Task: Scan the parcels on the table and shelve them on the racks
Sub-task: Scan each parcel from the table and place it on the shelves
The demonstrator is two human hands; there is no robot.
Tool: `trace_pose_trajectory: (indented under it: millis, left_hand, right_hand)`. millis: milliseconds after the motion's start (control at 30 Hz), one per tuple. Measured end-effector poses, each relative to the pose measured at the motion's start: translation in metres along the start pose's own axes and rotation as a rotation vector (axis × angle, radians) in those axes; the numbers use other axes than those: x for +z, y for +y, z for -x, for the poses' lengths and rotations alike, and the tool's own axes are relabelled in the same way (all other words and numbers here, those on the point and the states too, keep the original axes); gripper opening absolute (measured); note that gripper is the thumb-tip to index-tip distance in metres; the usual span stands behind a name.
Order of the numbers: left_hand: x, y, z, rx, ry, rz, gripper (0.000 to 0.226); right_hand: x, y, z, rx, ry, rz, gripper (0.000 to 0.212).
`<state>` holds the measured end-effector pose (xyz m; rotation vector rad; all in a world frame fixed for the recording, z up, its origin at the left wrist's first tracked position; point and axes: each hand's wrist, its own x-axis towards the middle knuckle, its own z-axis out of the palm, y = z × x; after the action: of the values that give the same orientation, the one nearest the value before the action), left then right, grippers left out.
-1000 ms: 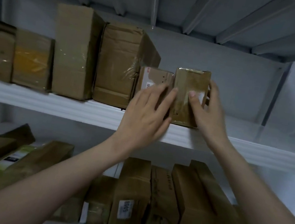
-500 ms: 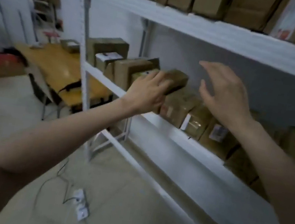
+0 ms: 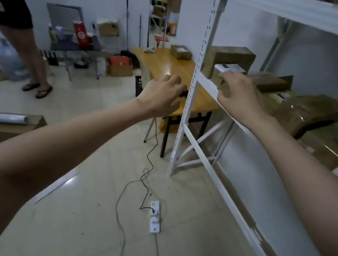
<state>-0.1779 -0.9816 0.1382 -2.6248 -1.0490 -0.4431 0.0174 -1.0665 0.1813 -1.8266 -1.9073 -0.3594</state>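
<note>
My left hand [image 3: 161,96] hangs in the air in front of the white rack's upright post [image 3: 188,99], fingers loosely curled and holding nothing. My right hand [image 3: 238,96] is stretched out before the rack's lower shelf [image 3: 207,85], also empty, fingers relaxed. Several brown parcels [image 3: 308,114] lie on that shelf. Beyond the post stands a yellow wooden table [image 3: 170,66] with one brown parcel [image 3: 180,52] and a white scanner-like object [image 3: 150,50] on it.
A person [image 3: 15,10] in black shorts and sandals stands at the far left. A power strip [image 3: 154,219] with cables lies on the tiled floor ahead. A flat carton [image 3: 7,128] with a white roll lies on the floor at left. Clutter lines the back wall.
Both hands have let go of the small parcel on the upper shelf and dropped. My view has swung left and down, away from the rack toward the table and floor.
</note>
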Motion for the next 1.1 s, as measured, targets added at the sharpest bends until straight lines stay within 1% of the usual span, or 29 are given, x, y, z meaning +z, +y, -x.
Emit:
trace_pose_trajectory:
  millis: [133, 400, 500, 567, 700, 867, 967, 1100]
  left_hand:
    - [0.012, -0.066, -0.002, -0.026, -0.011, -0.02, 0.047]
    - [0.043, -0.222, -0.031, -0.051, -0.101, -0.096, 0.047]
    - [0.055, -0.271, -0.049, -0.072, -0.114, -0.094, 0.048]
    - [0.064, -0.299, -0.064, -0.085, -0.133, -0.087, 0.045]
    - [0.088, -0.35, -0.106, -0.107, -0.147, -0.07, 0.044]
    - [0.14, -0.404, -0.174, -0.12, -0.157, -0.049, 0.044]
    - [0.178, -0.433, -0.23, -0.102, -0.2, -0.033, 0.046]
    - [0.221, -0.476, -0.315, -0.082, -0.236, -0.01, 0.047]
  right_hand:
    - [0.048, -0.034, -0.059, -0.005, -0.011, -0.097, 0.038]
    - [0.144, -0.117, -0.192, 0.052, -0.073, -0.119, 0.04]
    - [0.178, -0.14, -0.24, 0.097, -0.064, -0.143, 0.039]
    - [0.198, -0.147, -0.269, 0.119, -0.113, -0.129, 0.038]
    - [0.234, -0.142, -0.323, 0.122, -0.161, -0.116, 0.039]
    - [0.296, -0.117, -0.382, 0.19, -0.24, -0.138, 0.048]
    - [0.338, -0.088, -0.423, 0.23, -0.295, -0.154, 0.051]
    - [0.379, -0.045, -0.498, 0.304, -0.356, -0.142, 0.056]
